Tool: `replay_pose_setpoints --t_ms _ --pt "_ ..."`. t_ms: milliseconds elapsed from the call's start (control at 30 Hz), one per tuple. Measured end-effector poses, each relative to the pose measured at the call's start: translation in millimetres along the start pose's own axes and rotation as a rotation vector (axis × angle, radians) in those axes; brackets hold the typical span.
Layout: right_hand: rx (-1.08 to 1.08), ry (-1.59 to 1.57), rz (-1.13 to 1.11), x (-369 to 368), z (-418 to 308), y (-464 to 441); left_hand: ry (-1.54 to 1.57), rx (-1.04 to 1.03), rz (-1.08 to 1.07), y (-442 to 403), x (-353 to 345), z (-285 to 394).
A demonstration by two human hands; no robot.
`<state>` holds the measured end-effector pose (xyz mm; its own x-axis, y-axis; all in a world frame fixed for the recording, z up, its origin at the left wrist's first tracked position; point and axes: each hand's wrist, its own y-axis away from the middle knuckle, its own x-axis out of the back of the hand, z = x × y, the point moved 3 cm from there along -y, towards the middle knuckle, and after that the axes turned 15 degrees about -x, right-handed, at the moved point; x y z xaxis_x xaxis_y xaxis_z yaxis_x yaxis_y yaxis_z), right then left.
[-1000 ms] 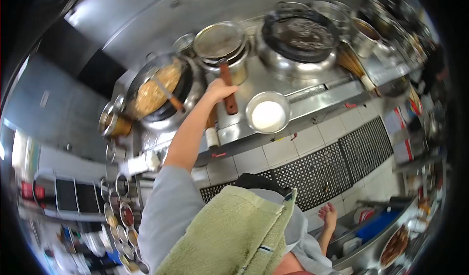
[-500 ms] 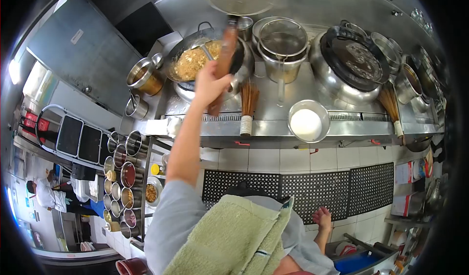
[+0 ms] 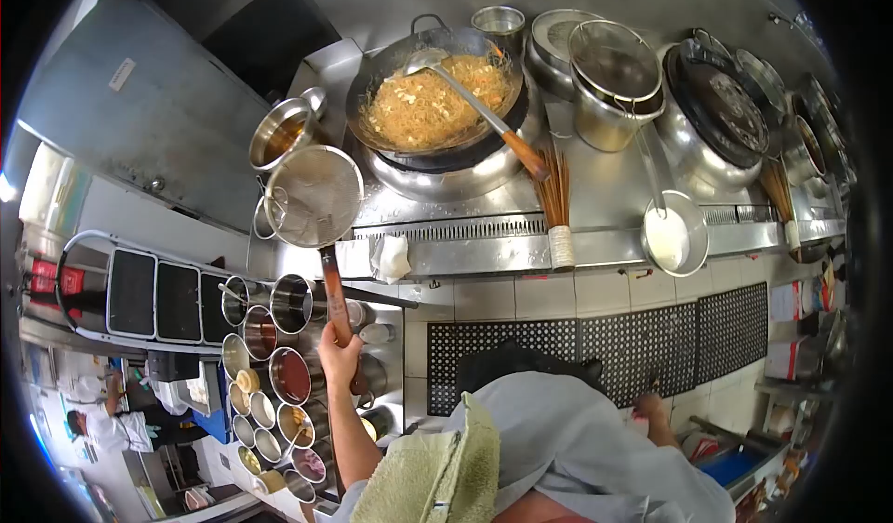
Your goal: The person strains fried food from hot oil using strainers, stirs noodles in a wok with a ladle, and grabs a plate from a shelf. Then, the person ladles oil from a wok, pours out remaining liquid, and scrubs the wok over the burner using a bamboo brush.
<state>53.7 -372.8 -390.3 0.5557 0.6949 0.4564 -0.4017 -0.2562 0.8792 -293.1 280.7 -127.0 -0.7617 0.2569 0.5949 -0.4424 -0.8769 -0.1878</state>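
My left hand (image 3: pixel 339 356) is closed round the wooden handle of a round wire-mesh strainer (image 3: pixel 314 198). The strainer's mesh is held over the counter's left front edge, beside the metal pots. A wok (image 3: pixel 363 119) on the burner contains fried noodles (image 3: pixel 433 114) with pale bits mixed in. Across the wok lies a ladle (image 3: pixel 474 103), its wooden handle sticking out over the right rim; no hand touches it. My right hand (image 3: pixel 657 419) hangs low by my right side, above the floor mat, small and blurred, so its fingers cannot be made out.
A bamboo brush (image 3: pixel 556 211) lies at the counter edge, right of the wok. Farther right are a strainer-topped pot (image 3: pixel 605 123), a pot of white contents (image 3: pixel 674 235) and a second wok (image 3: pixel 721 105). Several seasoning pots (image 3: pixel 290 376) fill the left rack. A co-worker (image 3: pixel 116 425) is far left.
My left hand has swung the strainer from above the wok's right side down and left, to the counter edge and rack. My view has shifted left. The ladle stays in the wok.
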Motion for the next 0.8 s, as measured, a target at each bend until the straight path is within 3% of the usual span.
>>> replay_pose_setpoints --t_ms 33,67,100,167,233,300,333,400,433,500,567,633,700,767,800 --pt "-0.043 -0.011 0.036 17.8 5.5 3.3 0.077 0.054 -0.019 -1.2 -5.1 -14.1" --pt "-0.251 -0.694 -0.003 22.8 17.0 0.6 0.049 0.011 -0.033 -6.5 -10.5 -37.2" --pt "-0.361 -1.423 0.111 27.7 27.7 0.3 0.019 -0.026 -0.044 -12.7 -14.3 -54.8" --pt "-0.398 -1.465 0.158 106.5 7.0 47.9 0.03 0.057 -0.122 -26.6 -17.9 -68.7" --pt "-0.311 -1.489 0.336 126.6 1.9 55.3 -0.01 0.124 -0.229 -42.6 -13.7 -61.9" --pt "-0.348 -1.477 0.314 127.3 -3.7 59.2 -0.019 0.007 -0.22 -56.9 -14.4 -91.8" --pt "-0.336 -1.434 0.31 123.6 -7.1 61.5 -0.178 -0.072 -0.249 -64.2 -15.2 -78.5" --pt "-0.419 -1.386 0.303 105.9 -23.3 73.0 -0.391 -0.2 -0.309 -81.3 -21.3 -30.5" --pt "-0.493 -1.362 0.295 90.6 -28.6 79.2 -0.656 -0.324 -0.205 -86.7 -32.3 -24.4" --pt "-0.585 -1.291 0.168 40.1 -34.5 74.7 -0.381 -0.352 -0.177 -99.7 -76.1 1.1" --pt "-0.649 -1.286 0.075 14.7 -42.4 101.6 -0.413 -0.444 -0.306 -116.3 -125.3 12.3" --pt "-0.661 -1.254 -0.03 -12.8 -43.6 105.4 -0.572 -0.454 -0.283 -139.5 -159.9 -23.2" --pt "-0.808 -1.534 -0.092 -85.3 -43.5 99.1 -0.643 -0.292 -0.321 -140.3 -161.4 9.9" --pt "-0.631 -1.491 -0.208 -129.1 -41.3 93.6 -0.641 -0.385 -0.374 -162.3 -174.6 -29.1" --pt "-0.689 -1.56 -0.282 -143.8 -41.0 94.7 -0.63 -0.364 -0.343 -164.3 -173.8 -26.6"
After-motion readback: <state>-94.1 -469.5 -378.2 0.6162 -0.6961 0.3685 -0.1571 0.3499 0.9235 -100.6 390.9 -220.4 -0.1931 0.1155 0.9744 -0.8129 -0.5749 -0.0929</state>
